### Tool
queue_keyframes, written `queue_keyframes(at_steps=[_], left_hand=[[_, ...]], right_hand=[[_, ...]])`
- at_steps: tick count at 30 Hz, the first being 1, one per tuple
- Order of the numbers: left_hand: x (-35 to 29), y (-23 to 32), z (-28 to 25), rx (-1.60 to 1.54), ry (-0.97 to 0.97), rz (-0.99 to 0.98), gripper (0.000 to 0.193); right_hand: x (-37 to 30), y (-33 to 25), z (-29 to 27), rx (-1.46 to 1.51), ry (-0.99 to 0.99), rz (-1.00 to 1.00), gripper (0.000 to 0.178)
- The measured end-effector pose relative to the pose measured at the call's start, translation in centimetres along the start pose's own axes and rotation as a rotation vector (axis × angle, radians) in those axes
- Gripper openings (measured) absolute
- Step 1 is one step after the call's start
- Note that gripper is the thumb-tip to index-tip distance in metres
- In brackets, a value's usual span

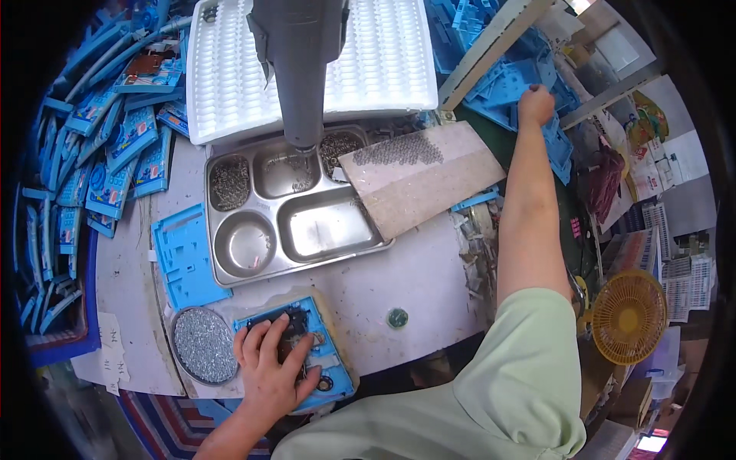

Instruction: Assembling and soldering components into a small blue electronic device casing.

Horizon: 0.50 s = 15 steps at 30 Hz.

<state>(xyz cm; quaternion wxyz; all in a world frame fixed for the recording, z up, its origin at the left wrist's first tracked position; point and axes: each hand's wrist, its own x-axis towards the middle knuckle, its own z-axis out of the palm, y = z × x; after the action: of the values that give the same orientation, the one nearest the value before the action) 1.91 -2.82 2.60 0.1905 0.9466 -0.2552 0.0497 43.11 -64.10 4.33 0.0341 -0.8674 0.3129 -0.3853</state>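
Note:
My left hand (276,360) lies with spread fingers over a blue plastic casing (336,366) at the table's near edge. Black parts inside the casing are partly covered by those fingers. My right arm stretches far to the right, where my right hand (536,105) is closed at a heap of blue plastic parts (502,92); whatever its fingers grip is hidden. Beside the casing sits a round dish (203,345) full of small silvery pieces. Another blue plastic panel (184,253) rests just beyond the dish.
A metal compartment tray (264,201) holds small hardware, with a board (429,184) of tiny rings overlapping its right side. A grey tool (299,77) hangs above, before white foam (368,61). Blue casings (115,153) pile up left. A yellow basket (629,316) stands right.

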Motion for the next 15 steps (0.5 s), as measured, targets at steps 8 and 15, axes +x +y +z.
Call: queue_keyframes(at_steps=[8, 15], left_hand=[[0.6, -0.6, 0.9, -0.085, 0.084, 0.017, 0.051], [-0.9, -1.9, -0.7, -0.379, 0.387, -0.028, 0.039]], right_hand=[[14.2, 9.8, -13.7, -0.297, 0.192, -0.296, 0.036], [1.9, 3.7, -27.1, 0.414, -0.174, -0.371, 0.035]])
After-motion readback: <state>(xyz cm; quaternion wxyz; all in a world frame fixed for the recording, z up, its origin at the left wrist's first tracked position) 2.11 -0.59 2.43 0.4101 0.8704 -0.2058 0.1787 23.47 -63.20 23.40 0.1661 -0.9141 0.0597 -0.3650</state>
